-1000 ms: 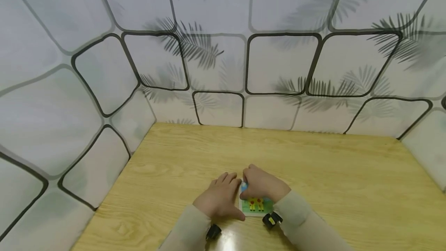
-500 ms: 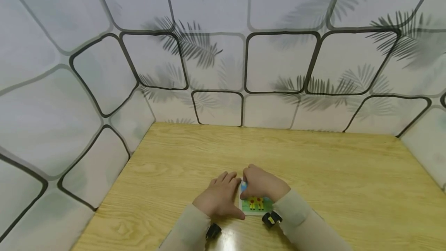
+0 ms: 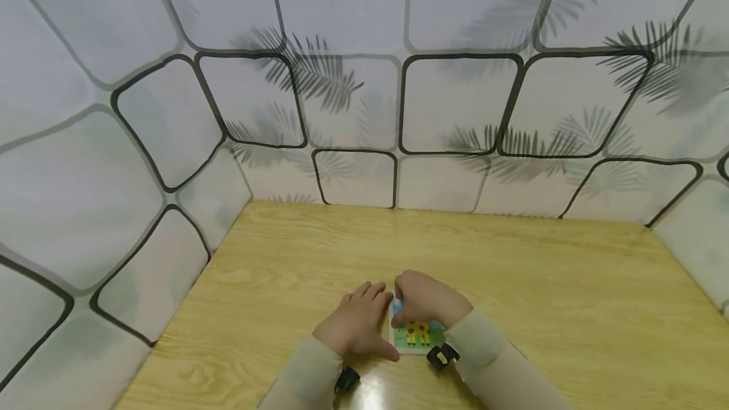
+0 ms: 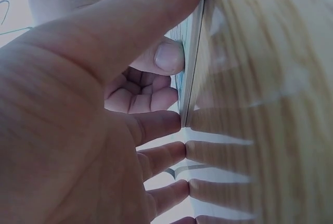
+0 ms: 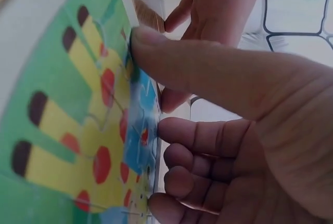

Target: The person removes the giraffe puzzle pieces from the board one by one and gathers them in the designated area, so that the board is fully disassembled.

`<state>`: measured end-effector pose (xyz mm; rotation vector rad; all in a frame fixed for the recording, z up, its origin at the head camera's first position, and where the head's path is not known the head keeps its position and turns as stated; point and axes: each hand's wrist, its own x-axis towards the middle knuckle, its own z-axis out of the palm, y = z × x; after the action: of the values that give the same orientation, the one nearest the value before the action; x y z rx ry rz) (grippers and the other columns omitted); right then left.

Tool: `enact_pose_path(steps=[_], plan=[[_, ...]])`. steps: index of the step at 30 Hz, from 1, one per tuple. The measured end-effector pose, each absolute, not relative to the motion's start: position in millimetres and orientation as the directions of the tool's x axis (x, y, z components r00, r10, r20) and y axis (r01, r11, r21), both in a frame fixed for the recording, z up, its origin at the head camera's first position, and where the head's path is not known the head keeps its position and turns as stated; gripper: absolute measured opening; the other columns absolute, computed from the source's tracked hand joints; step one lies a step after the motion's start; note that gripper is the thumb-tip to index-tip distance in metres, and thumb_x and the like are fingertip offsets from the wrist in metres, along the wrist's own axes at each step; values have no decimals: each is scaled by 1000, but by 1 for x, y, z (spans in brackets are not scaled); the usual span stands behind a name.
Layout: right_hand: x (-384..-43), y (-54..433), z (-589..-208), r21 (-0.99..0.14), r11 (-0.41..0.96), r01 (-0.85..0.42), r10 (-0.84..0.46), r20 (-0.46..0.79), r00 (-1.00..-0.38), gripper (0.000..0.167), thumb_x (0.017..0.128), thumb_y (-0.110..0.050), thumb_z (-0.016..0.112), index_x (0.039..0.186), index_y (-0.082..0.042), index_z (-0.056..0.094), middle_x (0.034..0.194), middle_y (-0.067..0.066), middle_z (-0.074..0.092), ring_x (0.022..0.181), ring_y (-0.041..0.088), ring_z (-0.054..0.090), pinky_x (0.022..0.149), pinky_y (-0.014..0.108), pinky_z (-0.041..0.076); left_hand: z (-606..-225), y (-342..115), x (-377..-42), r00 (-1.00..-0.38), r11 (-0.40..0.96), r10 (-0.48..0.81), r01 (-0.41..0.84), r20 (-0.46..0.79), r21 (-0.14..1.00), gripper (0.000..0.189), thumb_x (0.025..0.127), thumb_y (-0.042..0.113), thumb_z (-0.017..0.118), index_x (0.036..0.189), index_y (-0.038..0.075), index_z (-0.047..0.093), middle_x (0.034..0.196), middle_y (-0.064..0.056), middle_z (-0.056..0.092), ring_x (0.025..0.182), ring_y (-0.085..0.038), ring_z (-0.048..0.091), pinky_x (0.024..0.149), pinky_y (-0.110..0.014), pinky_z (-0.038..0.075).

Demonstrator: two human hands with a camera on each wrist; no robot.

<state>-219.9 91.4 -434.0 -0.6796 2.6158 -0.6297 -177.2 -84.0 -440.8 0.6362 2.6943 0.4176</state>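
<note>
A jigsaw puzzle with a yellow, red-spotted giraffe on green and blue lies flat on the wooden table between both hands. My left hand rests at its left side, fingers spread and fairly straight, thumb toward the near corner. In the left wrist view, its fingertips touch the table and its thumb lies by the board's edge. My right hand is over the upper part of the puzzle. In the right wrist view, its thumb presses on the picture, with bent fingers at the surface; I cannot tell whether it pinches a piece.
The wooden table reaches back to a pale wall with dark outlines and leaf prints. Small black devices, such as the right one, are worn at both wrists below beige sleeves.
The hands and the puzzle keep nearly the same places. Only a very slight shift of the whole head view shows.
</note>
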Motion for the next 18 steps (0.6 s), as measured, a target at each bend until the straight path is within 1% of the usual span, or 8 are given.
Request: enact_pose_path(steps=[3, 6, 9, 13, 18], plan=[[-222, 92, -437, -507, 770, -388, -550, -217, -806, 33, 79, -28, 87, 85, -9, 61, 80, 0, 55, 67, 15, 51, 60, 33, 46, -441, -84, -176, -840, 856, 478, 378, -258, 353, 102, 71, 64, 83, 152, 15, 43, 163, -7, 30, 150, -33, 24, 115, -58, 29], [-225, 93, -439, -512, 760, -401, -561, -203, -803, 29, 85, -28, 80, 79, -10, 58, 75, 0, 54, 62, 14, 49, 57, 31, 43, -441, -85, -177, -839, 855, 479, 380, -259, 352, 102, 72, 64, 83, 152, 15, 42, 163, -7, 29, 150, -33, 24, 116, -58, 28], [-227, 94, -441, -517, 757, -400, -557, -191, -808, 21, 91, -19, 70, 77, -10, 57, 73, 1, 54, 61, 15, 50, 57, 31, 43, -440, -84, -177, -840, 859, 478, 385, -257, 339, 102, 72, 65, 82, 152, 15, 42, 163, -6, 30, 150, -32, 24, 116, -57, 29], [-228, 94, -440, -510, 761, -402, -548, -173, -819, 15, 92, -6, 62, 77, -9, 58, 74, 2, 54, 65, 17, 52, 61, 35, 45, -439, -84, -177, -843, 862, 475, 389, -250, 327, 103, 72, 64, 82, 153, 16, 42, 163, -6, 31, 150, -32, 25, 115, -56, 30], [-225, 90, -442, -467, 767, -440, -554, -136, -821, 15, 90, -5, 64, 77, -9, 58, 74, 1, 54, 64, 16, 50, 62, 35, 46, -439, -84, -179, -836, 856, 482, 388, -261, 341, 103, 73, 62, 83, 154, 15, 40, 163, -8, 31, 150, -33, 25, 115, -58, 29]])
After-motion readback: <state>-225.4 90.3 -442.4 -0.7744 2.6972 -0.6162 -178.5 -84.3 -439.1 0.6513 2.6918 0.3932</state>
